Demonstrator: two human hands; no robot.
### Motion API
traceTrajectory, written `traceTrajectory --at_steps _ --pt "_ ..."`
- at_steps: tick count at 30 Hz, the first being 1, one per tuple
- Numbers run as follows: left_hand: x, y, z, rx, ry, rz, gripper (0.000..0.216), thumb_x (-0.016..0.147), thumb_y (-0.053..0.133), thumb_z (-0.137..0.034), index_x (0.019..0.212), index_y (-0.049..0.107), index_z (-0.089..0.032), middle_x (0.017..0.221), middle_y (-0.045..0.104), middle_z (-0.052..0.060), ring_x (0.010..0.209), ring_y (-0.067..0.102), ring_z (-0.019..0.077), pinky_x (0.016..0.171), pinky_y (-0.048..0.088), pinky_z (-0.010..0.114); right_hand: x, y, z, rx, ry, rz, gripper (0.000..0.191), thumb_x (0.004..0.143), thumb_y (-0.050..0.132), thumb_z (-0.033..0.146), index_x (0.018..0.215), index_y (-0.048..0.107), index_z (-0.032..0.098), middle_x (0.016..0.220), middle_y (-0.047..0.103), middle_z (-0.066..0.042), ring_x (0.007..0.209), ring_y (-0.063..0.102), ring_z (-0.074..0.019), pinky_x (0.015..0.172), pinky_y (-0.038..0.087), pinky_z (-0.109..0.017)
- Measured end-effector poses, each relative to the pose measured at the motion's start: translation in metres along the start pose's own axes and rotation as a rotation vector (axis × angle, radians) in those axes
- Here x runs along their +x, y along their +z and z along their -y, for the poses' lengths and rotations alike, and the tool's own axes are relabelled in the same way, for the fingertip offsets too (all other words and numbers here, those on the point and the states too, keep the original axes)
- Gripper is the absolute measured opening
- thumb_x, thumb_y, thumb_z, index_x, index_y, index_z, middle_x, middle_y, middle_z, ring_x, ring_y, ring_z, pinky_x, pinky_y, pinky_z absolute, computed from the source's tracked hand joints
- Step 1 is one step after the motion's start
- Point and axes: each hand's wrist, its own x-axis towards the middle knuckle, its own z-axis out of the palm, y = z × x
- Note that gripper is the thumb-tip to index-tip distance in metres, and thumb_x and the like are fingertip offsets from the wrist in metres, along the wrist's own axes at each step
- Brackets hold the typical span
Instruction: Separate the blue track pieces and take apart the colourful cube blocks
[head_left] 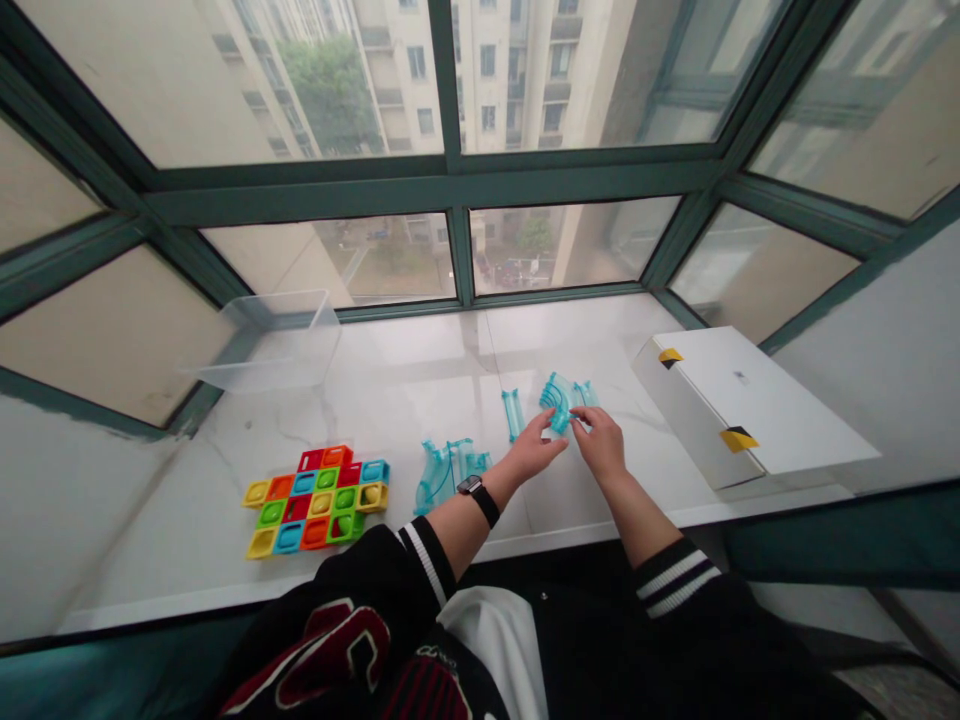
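On the marble window ledge [390, 390], left hand [534, 450] and right hand [600, 443] both pinch a clear blue curved track piece [559, 398]; no writing legible.

Soft window daylight (edges warped)

On the surface [390, 390], the block grid [316, 498] lies near the front edge, left. The track pile [448, 470] lies right of it. The box [742, 405] occupies the right edge; the tray [274, 340] the rear left.
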Motion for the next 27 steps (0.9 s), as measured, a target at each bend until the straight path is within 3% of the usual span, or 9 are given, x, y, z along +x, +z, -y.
traceTrajectory --at_steps 27 --pt "0.0036 -0.0028 0.0069 0.046 -0.022 -0.020 0.075 0.082 0.077 -0.027 0.152 0.049 -0.026 0.162 0.044 0.014 0.144 0.047 0.0352 0.110 0.050 0.052 -0.0027 0.0071 0.0017 -0.031 -0.023 0.039 0.023 0.094 0.055 0.027 0.103 0.075 0.019 0.099 0.075 -0.010 0.088 0.067 -0.0252 0.088 0.052 -0.040"
